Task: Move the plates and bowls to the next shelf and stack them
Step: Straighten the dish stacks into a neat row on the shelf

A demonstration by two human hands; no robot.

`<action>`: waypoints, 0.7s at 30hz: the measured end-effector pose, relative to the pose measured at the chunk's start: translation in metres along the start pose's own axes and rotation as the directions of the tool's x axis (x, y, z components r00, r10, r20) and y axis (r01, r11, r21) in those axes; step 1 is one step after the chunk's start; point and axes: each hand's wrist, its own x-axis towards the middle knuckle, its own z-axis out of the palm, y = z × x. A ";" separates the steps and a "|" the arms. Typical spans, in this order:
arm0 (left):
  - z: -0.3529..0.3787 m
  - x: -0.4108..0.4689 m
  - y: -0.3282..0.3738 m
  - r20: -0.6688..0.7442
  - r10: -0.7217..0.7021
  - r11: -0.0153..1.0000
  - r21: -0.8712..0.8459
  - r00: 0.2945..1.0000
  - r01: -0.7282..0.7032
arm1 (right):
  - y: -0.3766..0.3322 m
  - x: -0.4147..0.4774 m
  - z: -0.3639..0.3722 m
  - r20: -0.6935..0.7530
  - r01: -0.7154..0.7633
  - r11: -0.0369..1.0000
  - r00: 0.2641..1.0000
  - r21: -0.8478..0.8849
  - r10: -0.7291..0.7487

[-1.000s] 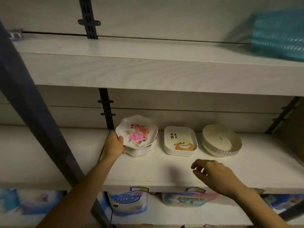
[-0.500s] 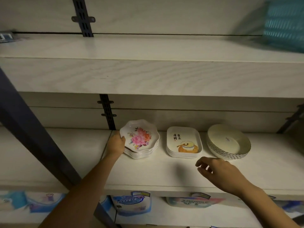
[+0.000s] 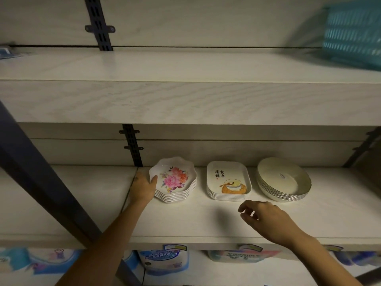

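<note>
Three stacks stand in a row on the middle shelf (image 3: 206,221). On the left is a stack of scalloped flower plates (image 3: 175,180); my left hand (image 3: 143,187) grips its left side, thumb over the top plate's rim. The top plate sits tilted up on the stack. In the middle is a stack of rectangular dishes with a pot picture (image 3: 228,181). At the right is a stack of round cream bowls (image 3: 283,179). My right hand (image 3: 266,216) hovers over the shelf in front of the rectangular dishes, fingers loosely curled, holding nothing.
A bare white shelf (image 3: 185,67) runs above, with a blue-green basket (image 3: 354,34) at its right end. A dark upright post (image 3: 41,182) crosses the left side. Packaged goods (image 3: 162,260) fill the shelf below. The neighbouring shelf section (image 3: 72,195) lies left of the plates.
The camera view shifted slightly; the stacks appear further right. The top flower plate has lowered toward its stack. My right hand has stayed hovering in front of the dishes.
</note>
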 end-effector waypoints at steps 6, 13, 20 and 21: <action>-0.002 0.009 -0.007 0.223 -0.191 0.926 -0.283 0.956 0.251 | -0.019 0.039 0.032 0.058 -0.038 0.969 0.998 0.243 0.025; -0.010 0.013 -0.005 0.465 -0.166 0.829 -0.411 0.869 0.378 | -0.068 0.094 0.053 0.199 -0.227 0.674 0.973 0.703 0.119; 0.001 0.020 -0.004 0.493 -0.135 0.836 -0.410 0.860 0.366 | -0.090 0.133 0.080 0.326 -0.350 0.381 0.937 0.856 0.128; 0.004 0.022 -0.005 0.477 -0.138 0.836 -0.413 0.868 0.360 | -0.092 0.137 0.084 0.320 -0.347 0.376 0.938 0.859 0.133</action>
